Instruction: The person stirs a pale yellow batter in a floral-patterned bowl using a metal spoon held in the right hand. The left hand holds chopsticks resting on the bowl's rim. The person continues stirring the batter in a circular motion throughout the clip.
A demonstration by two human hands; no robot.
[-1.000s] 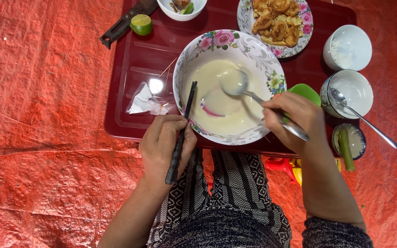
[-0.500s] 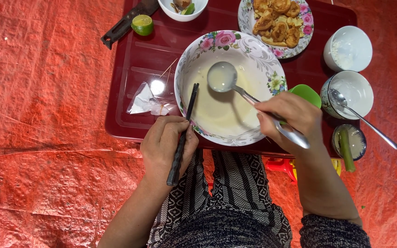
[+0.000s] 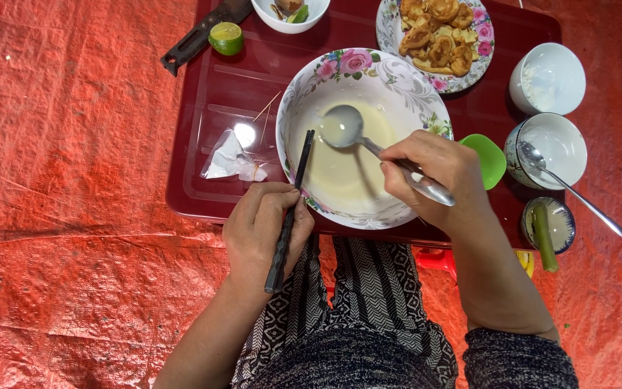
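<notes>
A large flowered bowl point(image 3: 325, 79) with pale broth stands on a dark red tray point(image 3: 210, 166). My right hand point(image 3: 433, 173) grips a metal spoon point(image 3: 354, 133) by its handle, and the spoon's bowl is lifted over the broth at the bowl's upper left, filled with liquid. My left hand point(image 3: 264, 230) rests at the tray's near edge and holds black chopsticks point(image 3: 293, 194), whose tips lean on the bowl's left rim.
On the tray lie a knife point(image 3: 199, 36), a half lime point(image 3: 226, 37), a small white bowl point(image 3: 289, 18), a plate of fried pieces point(image 3: 440, 39), a crumpled plastic wrapper point(image 3: 228, 158), two white cups point(image 3: 548, 79), a green lid point(image 3: 487, 158) and a small dish with a green stalk point(image 3: 545, 230). Red tarp surrounds everything.
The spoon has swept from the middle of the broth up and left, rising out with liquid in it. My left hand and the chopsticks have stayed put.
</notes>
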